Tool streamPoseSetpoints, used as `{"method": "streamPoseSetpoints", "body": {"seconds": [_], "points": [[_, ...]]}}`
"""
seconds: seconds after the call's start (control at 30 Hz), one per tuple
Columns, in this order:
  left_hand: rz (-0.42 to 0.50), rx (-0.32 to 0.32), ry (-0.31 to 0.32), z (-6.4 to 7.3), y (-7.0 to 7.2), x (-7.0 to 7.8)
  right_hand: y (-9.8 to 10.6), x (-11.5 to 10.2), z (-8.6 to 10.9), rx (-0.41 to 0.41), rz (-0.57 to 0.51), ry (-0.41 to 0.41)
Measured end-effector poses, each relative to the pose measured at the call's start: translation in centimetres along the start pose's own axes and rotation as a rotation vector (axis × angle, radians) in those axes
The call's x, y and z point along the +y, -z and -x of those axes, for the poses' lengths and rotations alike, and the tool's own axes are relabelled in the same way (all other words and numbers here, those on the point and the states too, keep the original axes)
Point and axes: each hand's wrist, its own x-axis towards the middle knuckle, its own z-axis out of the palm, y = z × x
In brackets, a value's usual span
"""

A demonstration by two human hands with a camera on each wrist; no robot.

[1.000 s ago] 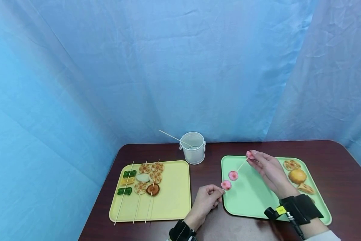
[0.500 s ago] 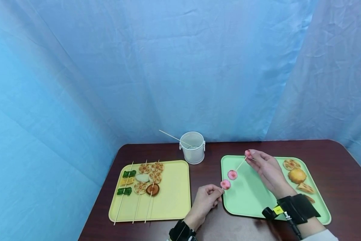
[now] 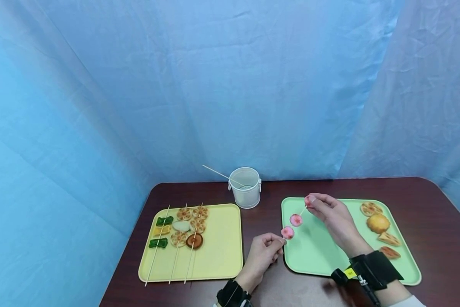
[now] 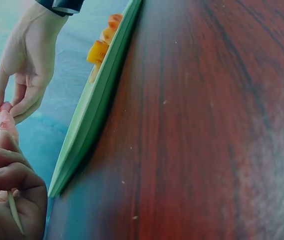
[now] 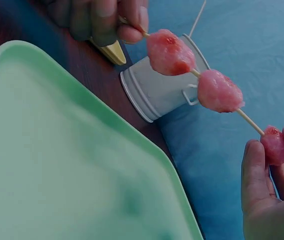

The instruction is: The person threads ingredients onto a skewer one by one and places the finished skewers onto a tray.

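Note:
My left hand (image 3: 263,256) grips the lower end of a thin wooden skewer (image 5: 250,121) beside the green tray's left edge. Two pink meatballs are threaded on it: one (image 3: 287,232) close to the left fingers, the other (image 3: 296,220) farther up. At the skewer's far end my right hand (image 3: 335,217) pinches a third, smaller pink meatball (image 5: 275,145) between thumb and fingertips. The stick's tip meets this ball; how deep it goes in is hidden. A stretch of bare stick shows between it and the middle one. The skewer is held tilted above the green tray (image 3: 318,260).
Several browned food pieces (image 3: 378,223) line the green tray's right side. A yellow tray (image 3: 222,243) at left bears three loaded skewers with green, yellow, brown and white pieces. Behind, a small white bucket (image 3: 247,198) holds one stick (image 3: 216,172). A blue curtain (image 3: 230,85) hangs behind the table.
My right hand has moved left and slightly down with the small meatball, bringing it closer to the other two. My left hand has stayed nearly in place.

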Motion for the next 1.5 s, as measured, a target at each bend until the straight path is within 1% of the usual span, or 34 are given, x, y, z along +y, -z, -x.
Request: {"method": "streamPoseSetpoints", "body": {"seconds": [0.13, 0.4, 0.5, 0.67, 0.97, 1.27, 1.5], "points": [[-0.002, 0.008, -0.003, -0.1, -0.1, 0.0, -0.4, 0.4, 0.3, 0.02, 0.064, -0.015], [-0.005, 0.02, 0.004, 0.0, -0.1, 0.1, -1.2, 0.7, 0.8, 0.034, 0.272, -0.039], [-0.005, 0.025, 0.006, 0.0, -0.1, 0.2, -1.4, 0.8, 1.0, 0.036, 0.3, -0.051], [-0.002, 0.029, -0.001, 0.0, -0.2, 0.2, -1.7, 1.2, 1.2, 0.026, 0.295, -0.054], [-0.003, 0.045, -0.013, -0.1, -0.2, 0.0, -1.9, 1.6, 1.0, 0.05, 0.272, -0.048], [-0.005, 0.042, -0.015, -0.1, -0.3, 0.1, -1.7, 1.8, 1.3, 0.046, 0.211, -0.053], [-0.013, 0.031, -0.003, -0.1, -0.4, 0.1, -1.3, 1.5, 1.3, 0.048, 0.234, -0.058]]}}
